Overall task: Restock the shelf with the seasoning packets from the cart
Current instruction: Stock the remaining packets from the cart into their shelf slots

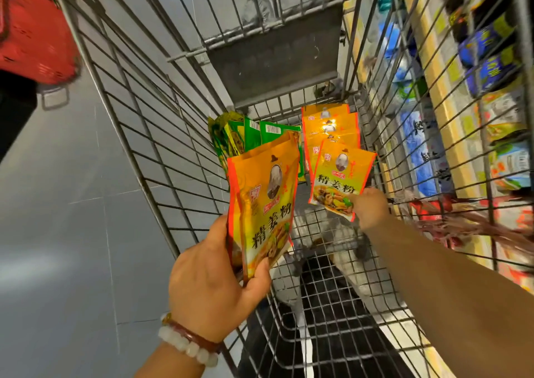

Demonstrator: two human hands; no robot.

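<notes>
Early-to-mid stage, collecting still under way, nothing seen going onto the shelf yet. Left hand (208,279) gripping a small stack of orange ginger-powder packets (264,204), thumb across the lower front, fingers behind; at least two packets by the edges showing, exact count unclear. Right hand (371,207) reaching down into the wire cart (150,135), pinching a single orange ginger-powder packet (342,175) at its lower right corner, packet lifted and tilted, clear of the cart floor as far as visible. More orange packets (329,123) lying overlapped in a row at the far end of the cart, just behind the lifted one, so stock left to pull. Green seasoning packets (251,135) standing bunched at the far left of the cart, beside the orange row, untouched. Shelf (450,109) running along the right side of the cart, seen through the wire wall, blurred; blue and dark packs on it, target slot for the ginger powder not identifiable. Red basket (34,31) upper left outside the cart, not part of the job. Beaded bracelets (187,340) on the left wrist. Judged remaining: move the pinched packet into the left-hand stack or straight to the shelf, clear the rest of the orange row, then the green ones, then place all of it. Judged done so far: only a handful gathered in hand, most of the cart load still in place.
</notes>
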